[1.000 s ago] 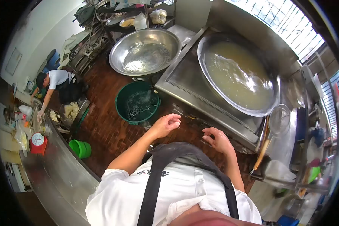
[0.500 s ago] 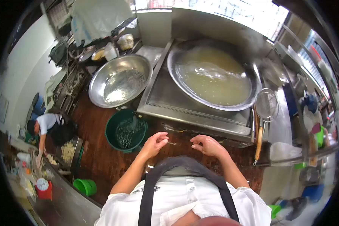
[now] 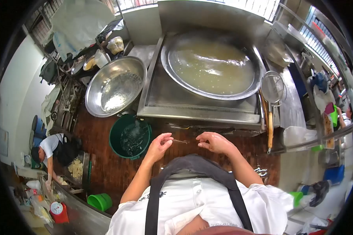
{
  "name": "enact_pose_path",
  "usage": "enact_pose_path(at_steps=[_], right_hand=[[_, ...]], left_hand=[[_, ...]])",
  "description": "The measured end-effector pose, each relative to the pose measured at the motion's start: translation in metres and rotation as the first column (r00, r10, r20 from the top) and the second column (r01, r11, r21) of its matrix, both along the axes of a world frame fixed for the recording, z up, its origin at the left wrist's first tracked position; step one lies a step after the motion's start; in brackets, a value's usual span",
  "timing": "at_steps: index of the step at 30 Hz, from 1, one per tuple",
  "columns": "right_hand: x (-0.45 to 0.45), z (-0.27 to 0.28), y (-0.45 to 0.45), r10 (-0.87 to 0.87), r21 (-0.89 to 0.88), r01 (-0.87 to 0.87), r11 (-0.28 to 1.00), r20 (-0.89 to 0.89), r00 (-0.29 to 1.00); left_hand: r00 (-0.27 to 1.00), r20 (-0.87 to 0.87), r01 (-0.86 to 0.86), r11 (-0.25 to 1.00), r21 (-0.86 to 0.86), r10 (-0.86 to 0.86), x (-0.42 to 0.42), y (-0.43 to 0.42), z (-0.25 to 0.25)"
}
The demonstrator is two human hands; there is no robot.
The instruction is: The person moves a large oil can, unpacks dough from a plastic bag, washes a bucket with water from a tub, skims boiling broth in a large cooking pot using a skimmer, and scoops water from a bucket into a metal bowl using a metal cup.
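Observation:
My left hand (image 3: 159, 145) hovers in front of my apron, just right of a dark green bucket (image 3: 130, 136) with water in it. Its fingers curve loosely, thumb apart from them, and I see nothing held. Level with it and a short gap away is my right hand (image 3: 215, 142), bent at the wrist, fingers slightly curled and holding nothing visible. Both are wet-looking and touch nothing. Beyond them a wide wok (image 3: 211, 96) of cloudy yellowish liquid sits on the steel stove (image 3: 157, 102). Water pools in a large steel basin (image 3: 91, 96) above the bucket.
A wooden-handled strainer (image 3: 273, 88) lies right of the stove. At left a co-worker (image 3: 53, 149) bends over a counter near a tray of pale food pieces (image 3: 75, 168). A light green bucket (image 3: 99, 201) and a red scale (image 3: 59, 213) are lower left. The wooden floor (image 3: 94, 135) looks wet.
My view has turned a little, so the wok, stove and basin sit further left and higher. My hands keep nearly the same pose. The co-worker leans lower in the picture.

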State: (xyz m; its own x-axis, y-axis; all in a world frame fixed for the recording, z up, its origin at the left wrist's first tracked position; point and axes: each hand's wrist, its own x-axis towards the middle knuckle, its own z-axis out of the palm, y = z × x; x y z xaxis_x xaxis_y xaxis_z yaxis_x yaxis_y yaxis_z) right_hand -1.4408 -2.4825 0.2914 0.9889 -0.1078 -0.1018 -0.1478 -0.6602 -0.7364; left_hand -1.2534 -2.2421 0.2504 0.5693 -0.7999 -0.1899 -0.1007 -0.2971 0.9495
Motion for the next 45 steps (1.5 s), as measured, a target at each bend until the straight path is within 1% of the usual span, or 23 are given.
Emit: enact_pose_path(at_steps=[5,8,12,15,18,21,24,27,30,34,36,40,42,45], right_hand=[[0.006,-0.001,0.005,-0.028,0.021,0.029,0.999,-0.033,0.999],[0.008,-0.005,0.005,-0.004,0.013,0.004,1.0,-0.016,1.0],[0.012,-0.004,0.006,0.022,-0.005,-0.023,1.0,-0.016,1.0],[0.016,0.0,0.009,-0.003,0.037,0.004,0.999,-0.034,0.999],[0.018,-0.004,0.01,0.004,0.077,0.0,0.997,-0.052,0.999],[0.02,0.007,0.015,0.026,0.023,-0.025,0.999,-0.063,0.998],[0.02,0.004,0.013,0.036,0.009,-0.036,0.999,-0.032,0.999],[0.018,-0.002,0.01,0.04,-0.01,-0.04,0.999,0.0,0.999],[0.016,0.009,0.009,0.048,-0.071,-0.05,0.996,-0.036,0.998],[0.011,-0.001,0.007,0.035,-0.032,-0.035,0.999,-0.003,0.999],[0.012,-0.005,0.007,0.028,-0.025,-0.028,0.999,0.017,0.999],[0.009,-0.01,0.008,0.013,-0.015,-0.013,1.0,-0.013,1.0],[0.008,-0.008,0.009,-0.005,-0.016,0.004,1.0,-0.034,0.999],[0.005,-0.01,0.01,-0.024,0.0,0.024,1.0,-0.014,1.0]], left_hand=[[0.999,0.035,-0.002,1.0,-0.019,0.003,0.003,0.002,-0.002],[0.999,0.036,-0.006,1.0,-0.017,0.007,0.005,0.003,-0.008],[1.0,0.018,-0.026,1.0,-0.002,0.026,0.004,0.005,-0.004],[1.0,0.014,0.007,1.0,0.031,-0.008,0.004,0.008,0.004],[1.0,0.016,-0.009,1.0,0.004,0.009,0.005,0.011,-0.002],[1.0,0.023,-0.014,1.0,-0.013,0.014,0.005,0.012,-0.007],[0.999,0.046,0.003,0.999,0.035,-0.005,0.005,0.012,-0.004],[0.999,0.035,-0.003,1.0,0.011,0.002,0.006,0.012,-0.007],[0.997,0.078,-0.017,1.0,-0.01,0.018,0.005,0.01,-0.003],[1.0,-0.012,-0.021,1.0,-0.001,0.02,0.003,0.008,0.002],[1.0,-0.01,-0.007,1.0,-0.003,0.006,0.005,0.007,0.002],[0.999,-0.039,-0.002,1.0,-0.002,0.002,0.005,0.006,0.001],[0.999,-0.032,0.013,1.0,0.003,-0.013,0.005,0.006,0.0],[1.0,-0.011,0.026,1.0,-0.003,-0.026,0.005,0.004,0.0]])
